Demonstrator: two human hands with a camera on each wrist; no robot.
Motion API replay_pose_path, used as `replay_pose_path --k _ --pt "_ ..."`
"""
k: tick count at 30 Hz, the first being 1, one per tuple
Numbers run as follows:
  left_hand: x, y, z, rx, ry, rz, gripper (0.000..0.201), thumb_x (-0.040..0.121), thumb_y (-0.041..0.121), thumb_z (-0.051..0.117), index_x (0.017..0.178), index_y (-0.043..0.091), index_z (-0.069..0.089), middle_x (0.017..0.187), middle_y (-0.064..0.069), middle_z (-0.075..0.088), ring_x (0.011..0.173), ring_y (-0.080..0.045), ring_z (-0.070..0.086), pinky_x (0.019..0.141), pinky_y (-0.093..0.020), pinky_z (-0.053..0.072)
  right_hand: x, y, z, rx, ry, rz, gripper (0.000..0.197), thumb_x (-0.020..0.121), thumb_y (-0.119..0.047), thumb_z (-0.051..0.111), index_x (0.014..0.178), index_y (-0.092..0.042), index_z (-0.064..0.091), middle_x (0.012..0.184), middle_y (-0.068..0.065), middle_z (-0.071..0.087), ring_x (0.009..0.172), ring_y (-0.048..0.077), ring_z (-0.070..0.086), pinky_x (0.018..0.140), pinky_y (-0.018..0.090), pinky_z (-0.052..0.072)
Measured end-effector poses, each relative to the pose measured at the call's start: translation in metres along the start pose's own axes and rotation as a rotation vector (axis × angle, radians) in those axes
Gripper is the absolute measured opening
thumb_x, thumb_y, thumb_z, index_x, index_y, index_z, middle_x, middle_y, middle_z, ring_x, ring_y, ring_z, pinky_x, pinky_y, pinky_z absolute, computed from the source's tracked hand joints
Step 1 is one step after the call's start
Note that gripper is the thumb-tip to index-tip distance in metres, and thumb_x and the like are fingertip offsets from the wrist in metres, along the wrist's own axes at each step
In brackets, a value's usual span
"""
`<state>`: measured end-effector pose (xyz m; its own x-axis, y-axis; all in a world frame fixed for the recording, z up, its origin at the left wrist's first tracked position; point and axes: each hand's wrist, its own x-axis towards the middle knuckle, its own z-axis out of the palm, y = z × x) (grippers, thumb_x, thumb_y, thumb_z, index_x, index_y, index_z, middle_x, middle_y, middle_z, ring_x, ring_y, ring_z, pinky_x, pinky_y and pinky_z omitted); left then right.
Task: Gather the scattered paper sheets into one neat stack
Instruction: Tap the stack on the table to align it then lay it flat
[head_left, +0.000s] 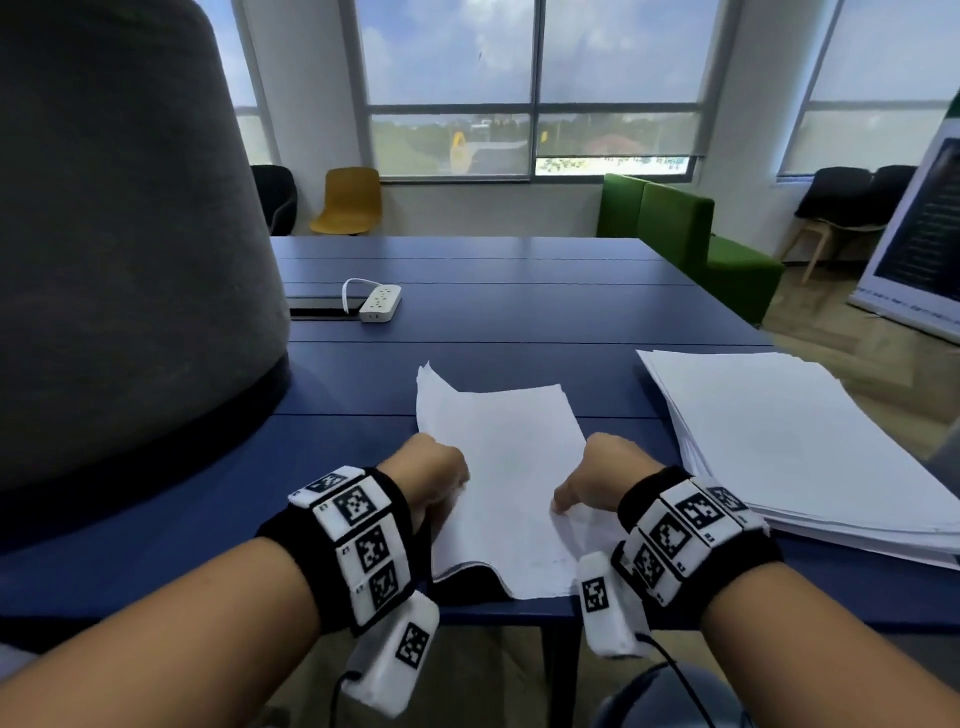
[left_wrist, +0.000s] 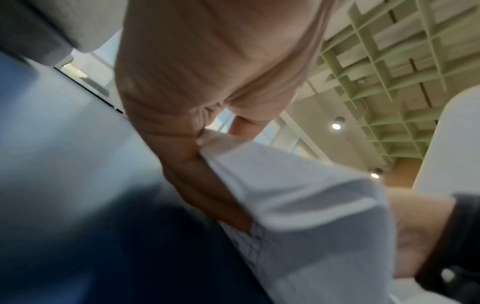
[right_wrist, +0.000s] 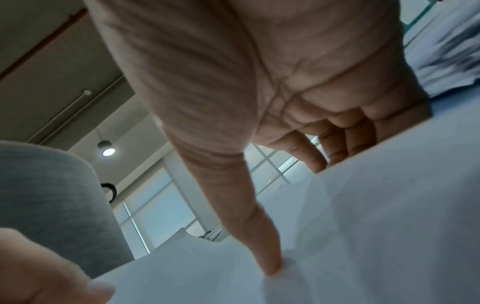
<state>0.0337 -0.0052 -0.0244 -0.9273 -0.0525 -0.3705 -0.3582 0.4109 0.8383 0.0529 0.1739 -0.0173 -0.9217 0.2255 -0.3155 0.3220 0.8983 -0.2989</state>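
Note:
A thin bundle of white paper sheets (head_left: 509, 457) sits at the near edge of the blue table (head_left: 519, 312), its near end lifted and its far left corners uneven. My left hand (head_left: 452, 483) grips the bundle's left edge, fingers curled around the sheets (left_wrist: 298, 205). My right hand (head_left: 571, 493) pinches the right edge. In the right wrist view its thumb (right_wrist: 270, 265) presses on top of the sheets (right_wrist: 363, 226) and its fingers (right_wrist: 337, 148) curl past the edge. A thick, slightly fanned paper stack (head_left: 810, 441) lies to the right.
A tall grey curved upholstered form (head_left: 119, 249) stands on the left beside the table. A white power strip (head_left: 381, 303) lies further back by a cable slot. Beyond the table are a green sofa (head_left: 685, 234) and a yellow chair (head_left: 348, 200).

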Motion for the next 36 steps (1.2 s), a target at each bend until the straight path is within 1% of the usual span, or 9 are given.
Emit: replay_pose_path --k 5,10,12,15,17,21,28,33,36 --pt "-0.009 0.012 -0.002 -0.064 0.042 0.138 0.030 0.078 -0.009 0.059 0.107 0.000 0.061 0.101 -0.018 0.070 0.091 -0.035 0.068 0.082 -0.042 0.057 0.002 0.017 0.007 0.207 0.048 0.009 0.036 0.072 -0.030 0.078 0.070 -0.015 0.046 0.083 0.002 0.059 0.077 0.020 0.057 0.060 0.025 0.045" --pt "-0.023 0.042 -0.006 -0.236 -0.004 0.255 0.034 0.085 -0.015 0.057 0.112 0.006 0.059 0.109 -0.018 0.069 0.100 -0.037 0.067 0.091 -0.053 0.054 0.003 0.037 0.002 0.533 0.115 0.063 0.078 0.073 -0.049 0.068 0.133 -0.008 0.042 0.130 0.007 0.051 0.113 0.026 0.055 0.083 0.031 0.045" --pt "-0.027 0.055 -0.001 -0.331 -0.049 0.278 0.036 0.087 -0.016 0.054 0.114 0.007 0.059 0.111 -0.017 0.070 0.099 -0.036 0.068 0.089 -0.054 0.055 0.003 0.050 -0.009 0.715 0.126 0.067 0.079 0.076 -0.050 0.065 0.138 -0.009 0.039 0.136 0.004 0.049 0.122 0.025 0.051 0.091 0.031 0.040" --pt "-0.026 0.074 0.012 -0.418 -0.114 0.290 0.037 0.090 -0.014 0.053 0.119 0.007 0.058 0.110 -0.014 0.071 0.086 -0.029 0.069 0.073 -0.045 0.060 -0.004 0.070 -0.031 0.981 0.123 0.057 0.043 0.082 -0.037 0.065 0.110 -0.005 0.060 0.113 0.010 0.066 0.103 0.028 0.063 0.090 0.039 0.046" --pt "-0.023 0.085 0.026 -0.442 -0.162 0.281 0.036 0.091 -0.013 0.053 0.121 0.007 0.058 0.110 -0.014 0.072 0.083 -0.028 0.071 0.063 -0.040 0.061 -0.012 0.086 -0.048 1.071 0.176 0.020 0.012 0.087 -0.015 0.059 0.079 -0.007 0.060 0.080 0.010 0.066 0.071 0.024 0.063 0.070 0.032 0.048" --pt "-0.017 0.103 0.066 -0.361 -0.247 0.252 0.033 0.090 -0.004 0.059 0.122 0.003 0.059 0.113 -0.015 0.072 0.097 -0.034 0.071 0.071 -0.044 0.060 -0.016 0.128 -0.081 0.992 0.351 0.034 0.017 0.088 0.001 0.048 0.074 -0.007 0.052 0.063 0.009 0.049 0.033 0.009 0.045 0.037 0.015 0.034" --pt "-0.003 0.121 0.134 -0.131 -0.351 0.233 0.028 0.088 0.001 0.065 0.115 -0.004 0.062 0.110 -0.022 0.072 0.100 -0.040 0.070 0.085 -0.054 0.057 0.000 0.197 -0.114 0.862 0.432 0.170 0.017 0.092 0.002 0.043 0.105 0.012 0.047 0.072 0.011 0.048 0.043 0.015 0.044 0.042 0.016 0.033" --pt "0.014 0.129 0.168 -0.031 -0.340 0.211 0.032 0.083 -0.001 0.071 0.113 -0.008 0.060 0.106 -0.020 0.072 0.083 -0.030 0.070 0.071 -0.039 0.061 0.016 0.223 -0.117 0.627 0.473 0.237 0.011 0.089 0.000 0.046 0.080 -0.008 0.048 0.076 0.013 0.049 0.056 0.021 0.045 0.050 0.022 0.035" --pt "0.021 0.129 0.182 0.096 -0.333 0.221 0.025 0.084 0.003 0.072 0.104 -0.010 0.063 0.074 -0.016 0.068 0.058 -0.025 0.064 0.068 -0.036 0.059 0.026 0.234 -0.114 0.502 0.492 0.246 0.007 0.087 -0.003 0.050 0.082 -0.006 0.054 0.079 0.011 0.054 0.071 0.024 0.050 0.062 0.028 0.036"
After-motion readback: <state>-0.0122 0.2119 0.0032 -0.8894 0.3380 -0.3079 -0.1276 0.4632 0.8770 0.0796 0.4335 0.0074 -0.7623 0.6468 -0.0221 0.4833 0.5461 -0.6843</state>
